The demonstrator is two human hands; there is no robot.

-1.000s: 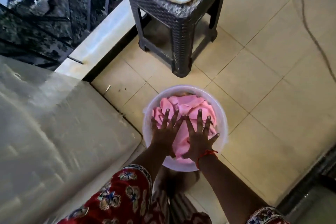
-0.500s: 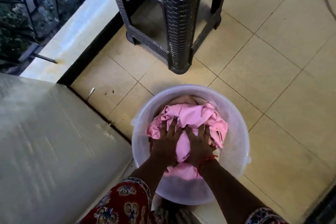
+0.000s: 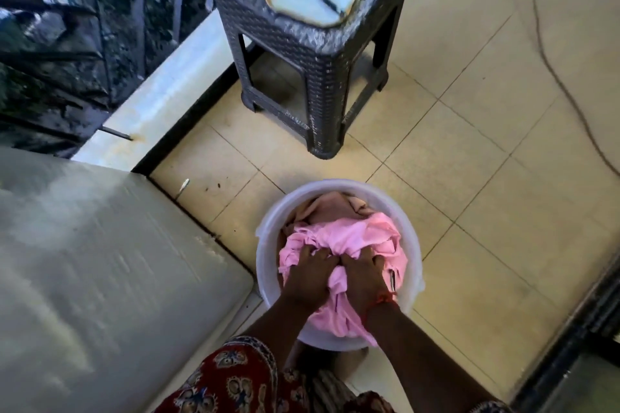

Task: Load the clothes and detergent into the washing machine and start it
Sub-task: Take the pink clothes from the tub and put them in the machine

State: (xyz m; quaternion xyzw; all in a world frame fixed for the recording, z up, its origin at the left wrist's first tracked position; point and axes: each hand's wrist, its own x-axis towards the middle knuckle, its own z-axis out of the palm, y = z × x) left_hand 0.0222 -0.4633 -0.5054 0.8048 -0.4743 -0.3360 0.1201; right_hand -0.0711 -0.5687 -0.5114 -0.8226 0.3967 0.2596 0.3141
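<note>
Both hands are buried in the pink garment point(image 3: 349, 238) that fills the near half of the white basin point(image 3: 412, 245) on the tiled floor. The left hand point(image 3: 310, 273) and the right hand point(image 3: 362, 273) sit side by side, almost touching, fingers curled into bunched cloth, each gripping a fold. A beige garment point(image 3: 330, 209) lies beneath, at the basin's far side. The pink cloth trails over the basin's near rim toward the person, so its length runs from far rim to near.

The washing machine point(image 3: 100, 261), its pale top closed or covered, stands immediately left of the basin, so the left hand is nearer it. Judging from this, the lift goes up and leftward. Beyond the basin stands a dark woven stool point(image 3: 322, 54), well apart; open floor lies to the basin's right.
</note>
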